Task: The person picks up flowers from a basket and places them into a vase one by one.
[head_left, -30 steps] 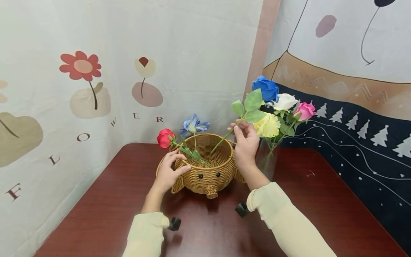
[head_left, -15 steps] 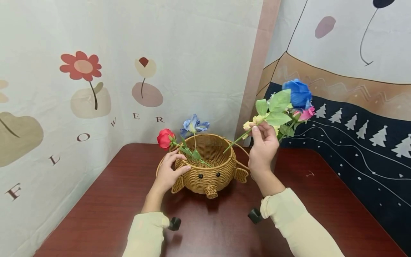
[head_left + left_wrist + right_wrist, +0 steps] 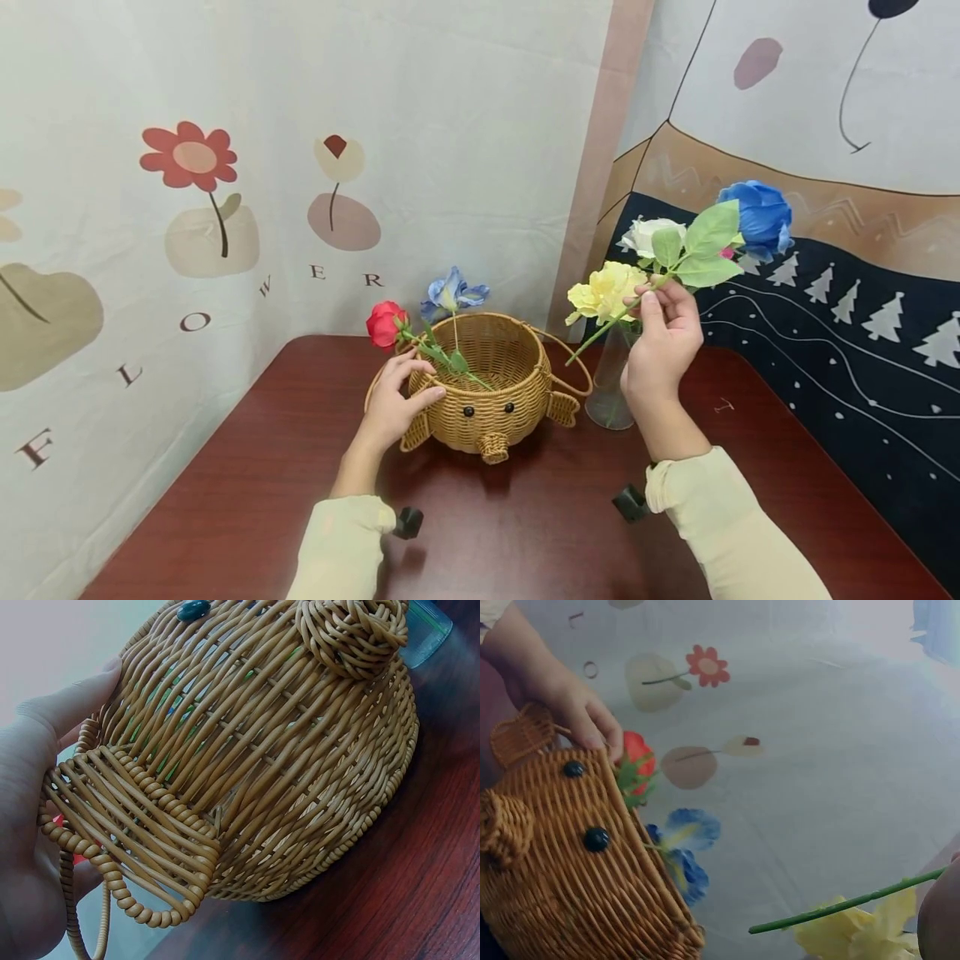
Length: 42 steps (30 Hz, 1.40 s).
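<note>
An elephant-shaped wicker basket (image 3: pixel 487 417) stands on the table, with a red rose (image 3: pixel 387 323) and a blue iris (image 3: pixel 453 292) leaning inside it. My left hand (image 3: pixel 393 400) holds the basket's left rim, its thumb at the rim near the woven ear (image 3: pixel 135 832). To the right of the basket, my right hand (image 3: pixel 663 346) pinches the green stem of a blue rose (image 3: pixel 757 218). The stem's lower end (image 3: pixel 780 925) hangs free in the air, outside the basket. Leaves and the right hand hide parts of the flowers behind.
Behind my right hand, a clear glass vase (image 3: pixel 609 408) holds a yellow flower (image 3: pixel 606 292), a white rose (image 3: pixel 652 237) and a mostly hidden pink one. The basket's handle (image 3: pixel 581 367) droops toward the vase. Printed cloths (image 3: pixel 480 125) hang behind the dark red table (image 3: pixel 247 467).
My right hand has carried the blue rose rightward, from above the basket to over by the vase; its stem has left the basket. My left hand has stayed put.
</note>
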Each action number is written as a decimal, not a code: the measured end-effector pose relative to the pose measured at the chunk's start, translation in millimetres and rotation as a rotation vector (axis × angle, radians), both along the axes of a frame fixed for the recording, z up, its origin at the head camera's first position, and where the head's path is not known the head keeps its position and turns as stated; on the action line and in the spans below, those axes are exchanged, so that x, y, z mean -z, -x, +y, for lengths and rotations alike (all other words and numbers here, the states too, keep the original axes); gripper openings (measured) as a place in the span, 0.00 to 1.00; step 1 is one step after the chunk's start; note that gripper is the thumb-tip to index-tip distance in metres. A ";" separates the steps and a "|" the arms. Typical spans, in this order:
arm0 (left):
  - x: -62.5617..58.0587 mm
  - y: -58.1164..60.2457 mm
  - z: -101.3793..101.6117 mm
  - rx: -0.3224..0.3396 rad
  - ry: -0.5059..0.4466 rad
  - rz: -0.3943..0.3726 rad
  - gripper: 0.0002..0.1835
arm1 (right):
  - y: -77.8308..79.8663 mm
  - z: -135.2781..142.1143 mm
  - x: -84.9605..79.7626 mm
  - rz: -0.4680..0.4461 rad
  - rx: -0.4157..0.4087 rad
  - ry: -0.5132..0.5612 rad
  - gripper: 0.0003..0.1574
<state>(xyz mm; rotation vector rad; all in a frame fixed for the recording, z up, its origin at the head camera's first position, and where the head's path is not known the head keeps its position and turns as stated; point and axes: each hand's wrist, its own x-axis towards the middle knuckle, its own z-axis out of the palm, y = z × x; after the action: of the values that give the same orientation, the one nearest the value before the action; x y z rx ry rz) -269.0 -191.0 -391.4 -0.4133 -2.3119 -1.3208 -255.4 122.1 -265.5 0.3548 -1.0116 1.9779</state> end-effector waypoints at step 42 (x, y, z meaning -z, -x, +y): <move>1.8 0.3 -0.1 -0.007 0.002 0.012 0.17 | 28.6 67.7 -22.3 -0.078 0.139 0.208 0.11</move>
<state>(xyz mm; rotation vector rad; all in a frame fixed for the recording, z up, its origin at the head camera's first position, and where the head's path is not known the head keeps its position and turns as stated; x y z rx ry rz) -269.3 -191.1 -393.2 -0.4128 -2.3029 -1.3097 -284.0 189.8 -243.3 0.0911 -0.8455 1.9602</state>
